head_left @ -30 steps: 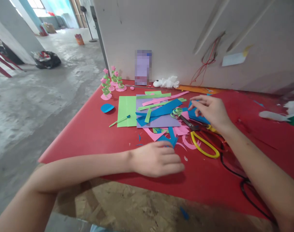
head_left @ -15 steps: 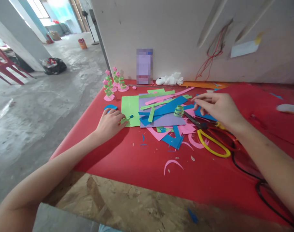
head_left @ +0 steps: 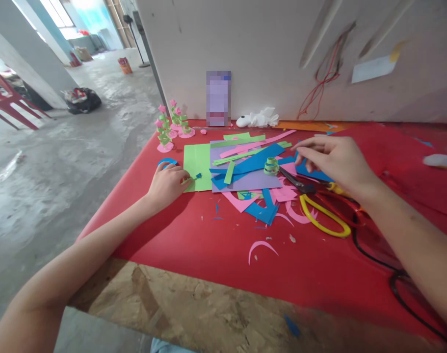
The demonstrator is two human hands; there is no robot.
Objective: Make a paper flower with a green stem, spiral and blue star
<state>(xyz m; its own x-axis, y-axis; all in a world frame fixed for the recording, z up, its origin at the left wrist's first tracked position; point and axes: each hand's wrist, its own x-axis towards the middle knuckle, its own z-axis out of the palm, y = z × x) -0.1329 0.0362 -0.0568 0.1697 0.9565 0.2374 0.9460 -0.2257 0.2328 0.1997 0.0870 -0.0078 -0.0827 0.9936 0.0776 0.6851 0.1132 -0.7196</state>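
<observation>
My left hand (head_left: 169, 185) is closed on a thin green paper stem (head_left: 189, 179) with a small blue tip (head_left: 198, 175), over the left edge of a light green paper sheet (head_left: 197, 157). Behind its knuckles lies a blue paper disc (head_left: 167, 162), partly covered. My right hand (head_left: 333, 158) hovers over blue paper (head_left: 311, 169), fingers loosely bent and apart, with nothing visible in them. Below it, scissors (head_left: 324, 223) with yellow and red handles rest on the table. Near their tips stands a coiled green paper strip (head_left: 271, 166).
Paper strips and a purple sheet (head_left: 260, 184) are heaped mid-table. Pink paper flowers (head_left: 165, 132) stand at the back left. A glue gun's black cord (head_left: 374, 257) runs along the right. A pixelated phone-like panel (head_left: 218, 98) leans on the white wall.
The view has shifted very slightly. Both hands keep almost the same place and pose, and the stem stays in my left hand.
</observation>
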